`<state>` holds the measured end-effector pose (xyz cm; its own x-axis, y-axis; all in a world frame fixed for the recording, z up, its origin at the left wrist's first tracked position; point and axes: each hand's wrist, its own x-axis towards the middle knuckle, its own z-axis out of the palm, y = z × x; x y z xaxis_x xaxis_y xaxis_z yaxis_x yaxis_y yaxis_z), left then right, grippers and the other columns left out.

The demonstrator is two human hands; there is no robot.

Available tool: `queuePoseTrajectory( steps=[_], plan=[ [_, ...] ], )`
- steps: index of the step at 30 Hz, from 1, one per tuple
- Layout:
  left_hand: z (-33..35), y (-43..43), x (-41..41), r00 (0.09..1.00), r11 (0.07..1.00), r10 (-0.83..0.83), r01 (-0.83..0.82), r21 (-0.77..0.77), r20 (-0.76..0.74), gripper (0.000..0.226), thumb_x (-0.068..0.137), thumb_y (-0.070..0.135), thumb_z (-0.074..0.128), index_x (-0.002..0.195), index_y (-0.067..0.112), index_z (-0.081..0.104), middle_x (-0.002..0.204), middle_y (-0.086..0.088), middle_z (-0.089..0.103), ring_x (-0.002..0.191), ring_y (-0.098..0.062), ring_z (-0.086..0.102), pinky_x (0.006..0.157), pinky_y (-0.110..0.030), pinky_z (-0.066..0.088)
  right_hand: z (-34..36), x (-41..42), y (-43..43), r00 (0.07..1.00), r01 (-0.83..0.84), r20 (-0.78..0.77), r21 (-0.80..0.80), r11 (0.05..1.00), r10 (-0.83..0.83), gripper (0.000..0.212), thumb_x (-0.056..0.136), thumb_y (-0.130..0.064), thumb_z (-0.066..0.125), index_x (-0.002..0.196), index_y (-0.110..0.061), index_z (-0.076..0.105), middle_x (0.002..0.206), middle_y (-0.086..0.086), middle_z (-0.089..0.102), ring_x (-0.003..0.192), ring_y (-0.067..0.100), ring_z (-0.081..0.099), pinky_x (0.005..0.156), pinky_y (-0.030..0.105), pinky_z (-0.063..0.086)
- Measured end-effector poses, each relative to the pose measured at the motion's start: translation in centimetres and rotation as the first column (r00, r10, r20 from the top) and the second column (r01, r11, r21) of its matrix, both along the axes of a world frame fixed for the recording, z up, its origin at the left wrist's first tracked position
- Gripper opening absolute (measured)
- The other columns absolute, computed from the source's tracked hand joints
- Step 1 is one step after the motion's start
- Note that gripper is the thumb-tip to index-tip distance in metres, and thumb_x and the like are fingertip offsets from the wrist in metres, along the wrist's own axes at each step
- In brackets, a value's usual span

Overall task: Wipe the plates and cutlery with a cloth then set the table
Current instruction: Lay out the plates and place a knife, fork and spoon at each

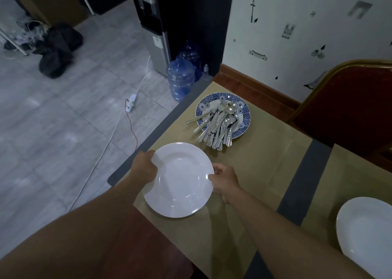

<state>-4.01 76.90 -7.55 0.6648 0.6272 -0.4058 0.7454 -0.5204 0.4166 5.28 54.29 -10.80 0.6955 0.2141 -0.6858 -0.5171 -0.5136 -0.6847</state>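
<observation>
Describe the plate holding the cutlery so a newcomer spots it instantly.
On the paper-covered table, at the far corner beside the red chair, a blue-rimmed plate lies under heaped forks and spoons. That patterned blue rim sets it apart from the held white plate, gripped by left hand and right hand, and the other white plate, lower right.

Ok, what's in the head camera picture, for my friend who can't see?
The left hand and right hand grip a white plate by its rim at the corner of a table. Behind it, a blue patterned plate holds piled cutlery.
</observation>
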Motion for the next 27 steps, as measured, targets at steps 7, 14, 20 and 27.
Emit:
queuePoseTrajectory(
  steps=[7,14,20,27],
  plan=[
    [0.0,0.1,0.8,0.999,1.000,-0.005,0.005,0.007,-0.037,0.024,0.096,0.009,0.060,0.118,0.004,0.067,0.113,-0.015,0.067,0.096,-0.027,0.060,0.098,-0.046,0.051,0.5,0.4,0.4,0.999,-0.041,0.017,-0.034,0.999,0.042,0.041,0.084,0.002,0.056,0.095,-0.035,0.069,0.097,-0.004,0.077,0.096,0.021,0.074,0.087,0.049,0.064],
    [0.2,-0.4,0.8,1.000,0.998,0.012,-0.011,0.058,-0.018,0.032,0.100,0.012,0.053,0.132,0.012,0.057,0.118,-0.004,0.054,0.100,-0.025,0.053,0.102,-0.050,0.049,0.4,0.5,0.0,0.999,-0.046,-0.027,-0.029,0.999,0.045,0.032,0.086,-0.006,0.066,0.109,-0.025,0.075,0.101,-0.003,0.078,0.096,0.020,0.075,0.090,0.049,0.063],
    [1.9,-2.2,1.8,0.996,0.989,-0.081,0.075,0.127,0.039,0.043,0.097,0.012,0.057,0.141,0.017,0.056,0.139,-0.009,0.053,0.123,-0.031,0.052,0.107,-0.049,0.046,0.8,1.2,-2.0,0.999,-0.006,-0.033,-0.034,0.999,0.005,0.058,0.068,-0.030,0.072,0.124,-0.022,0.068,0.108,0.005,0.079,0.090,0.026,0.074,0.094,0.049,0.062],
    [3.1,-7.0,3.6,0.964,0.967,-0.251,0.253,-0.008,0.081,0.039,0.098,0.011,0.060,0.137,0.013,0.059,0.132,-0.009,0.062,0.111,-0.023,0.062,0.099,-0.033,0.052,2.7,1.8,-8.1,0.998,0.061,0.000,-0.047,0.997,-0.061,0.040,0.080,-0.026,0.074,0.120,-0.026,0.065,0.097,0.009,0.078,0.081,0.031,0.077,0.087,0.053,0.063]
  ],
)
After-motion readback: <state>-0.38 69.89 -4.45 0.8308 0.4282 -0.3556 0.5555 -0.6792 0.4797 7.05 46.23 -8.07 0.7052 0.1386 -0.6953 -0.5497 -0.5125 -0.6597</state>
